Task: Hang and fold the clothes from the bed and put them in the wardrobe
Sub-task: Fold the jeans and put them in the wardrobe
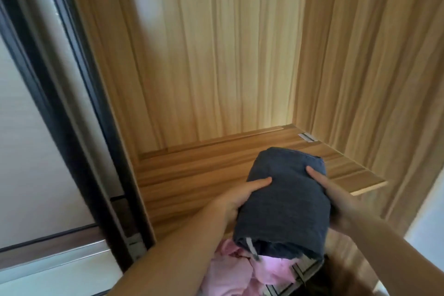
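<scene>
A folded dark blue-grey garment (pixel 286 204) is held between both hands over the front edge of a wooden wardrobe shelf (pixel 192 175). My left hand (pixel 240 196) grips its left side, thumb lying on top. My right hand (pixel 334 196) grips its right side, thumb on top, fingers hidden beneath. The garment's far end reaches over the shelf board. A pink garment (pixel 230 271) lies crumpled below the bundle at the bottom of the view.
The wardrobe compartment has wooden back (pixel 216 55) and side walls (pixel 372 67). A dark-framed sliding door (pixel 60 103) stands at the left. A small white and grey fitting (pixel 306 137) sits at the shelf's back right corner.
</scene>
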The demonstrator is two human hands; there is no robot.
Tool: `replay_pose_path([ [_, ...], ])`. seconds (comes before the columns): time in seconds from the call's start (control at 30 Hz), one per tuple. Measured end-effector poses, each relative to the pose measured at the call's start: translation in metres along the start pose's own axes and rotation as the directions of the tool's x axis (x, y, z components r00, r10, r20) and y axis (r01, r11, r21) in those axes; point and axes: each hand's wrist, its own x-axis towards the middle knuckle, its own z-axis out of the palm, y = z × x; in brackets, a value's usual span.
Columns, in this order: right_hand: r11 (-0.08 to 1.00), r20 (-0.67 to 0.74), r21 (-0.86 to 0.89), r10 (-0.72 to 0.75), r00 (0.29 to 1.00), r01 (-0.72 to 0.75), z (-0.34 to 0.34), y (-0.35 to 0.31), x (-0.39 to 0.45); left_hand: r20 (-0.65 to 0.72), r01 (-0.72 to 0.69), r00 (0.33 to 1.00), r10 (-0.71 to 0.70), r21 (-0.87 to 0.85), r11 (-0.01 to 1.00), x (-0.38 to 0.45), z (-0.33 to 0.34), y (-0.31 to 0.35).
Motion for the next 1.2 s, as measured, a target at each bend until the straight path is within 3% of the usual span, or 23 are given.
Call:
replay_pose_path([
  [0.1,0.999,0.018,-0.039,0.029,0.999,-0.029,-0.015,-0.008,0.051,-0.16,-0.078,0.986,0.052,-0.165,0.983,0.04,0.002,-0.001],
  [0.23,0.975,0.038,-0.194,0.114,0.993,-0.104,-0.019,-0.006,0.101,-0.403,-0.238,0.909,0.107,-0.29,0.927,0.081,-0.002,0.002],
  [0.33,0.967,0.02,-0.23,0.116,0.993,-0.108,-0.021,-0.005,0.14,-0.378,-0.186,0.925,0.041,-0.358,0.915,0.099,-0.009,0.006],
  [0.43,0.989,-0.028,-0.113,0.091,0.995,-0.094,-0.023,0.002,0.181,-0.328,-0.127,0.945,-0.009,-0.391,0.911,0.117,-0.026,0.013],
  [0.53,0.999,-0.155,-0.037,-0.008,0.988,0.002,-0.022,0.016,0.223,-0.335,-0.043,0.941,-0.039,-0.232,0.972,0.136,-0.042,0.02],
  [0.63,0.995,-0.113,-0.096,-0.032,0.993,0.021,-0.017,0.024,0.254,-0.343,0.054,0.935,-0.093,-0.121,0.991,0.155,-0.059,0.021],
  [0.73,0.979,-0.036,-0.202,0.023,0.999,-0.03,-0.012,0.017,0.286,-0.365,0.062,0.927,-0.083,-0.07,0.996,0.179,-0.081,0.019],
  [0.83,0.936,-0.036,-0.347,0.044,0.998,-0.053,-0.001,0.009,0.327,-0.45,-0.038,0.893,0.023,-0.024,0.999,0.198,-0.095,0.029],
  [0.93,0.867,-0.063,-0.497,-0.027,0.998,-0.008,0.013,0.003,0.368,-0.537,-0.081,0.827,0.164,0.175,0.981,0.221,-0.111,0.036],
  [1.07,0.752,-0.024,-0.655,-0.123,0.992,0.077,0.03,-0.01,0.412,-0.564,0.031,0.819,0.106,0.228,0.973,0.242,-0.121,0.048],
  [1.2,0.706,-0.049,-0.702,-0.172,0.984,0.089,0.038,-0.013,0.441,-0.577,0.09,0.813,0.075,0.252,0.963,0.258,-0.13,0.061],
])
